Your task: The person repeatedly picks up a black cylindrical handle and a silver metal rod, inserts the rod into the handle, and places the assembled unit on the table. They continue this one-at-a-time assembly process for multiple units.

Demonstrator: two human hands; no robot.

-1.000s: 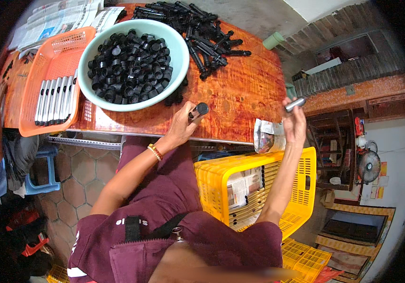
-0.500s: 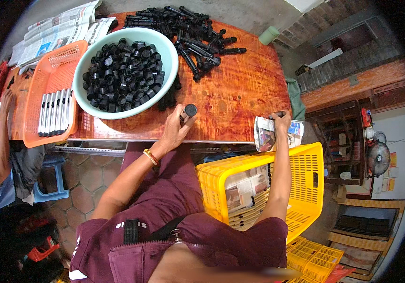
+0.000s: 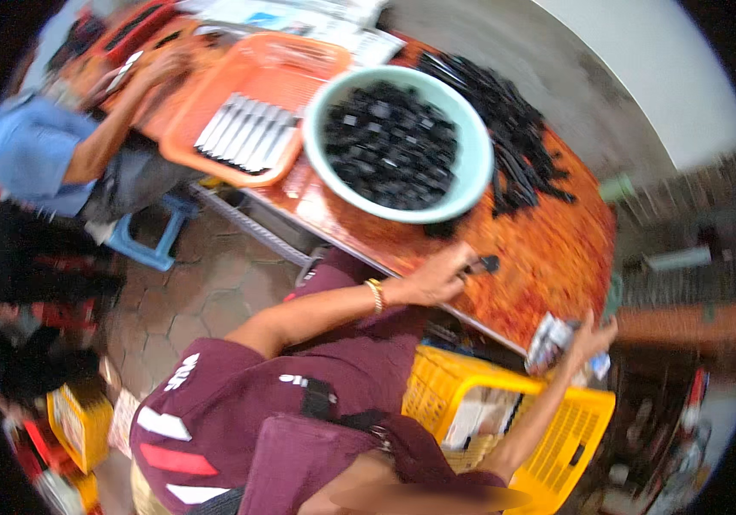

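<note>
My left hand (image 3: 437,276), with a beaded bracelet at the wrist, is closed around a black-capped tube (image 3: 489,263) above the table's front edge. The tube's body is mostly hidden in the fingers. At the table's right corner my right hand (image 3: 589,340) is blurred, its fingers apart beside a crumpled newspaper (image 3: 550,342); nothing shows between them. A pale green basin (image 3: 485,159) full of small black caps (image 3: 389,146) stands beyond my left hand. Behind it lies a heap of black rod-like parts (image 3: 514,129).
Left of the basin sits an orange basket (image 3: 181,137) with several silver tubes (image 3: 248,133). A yellow crate (image 3: 587,429) stands below the right corner, under my right forearm. Another person's arm (image 3: 115,133) works at the table's left end, near a blue stool (image 3: 158,245).
The view has turned, so the table now slants down to the right. My right hand has opened away from the dark thing it held at the newspaper. My left hand still holds the tube.
</note>
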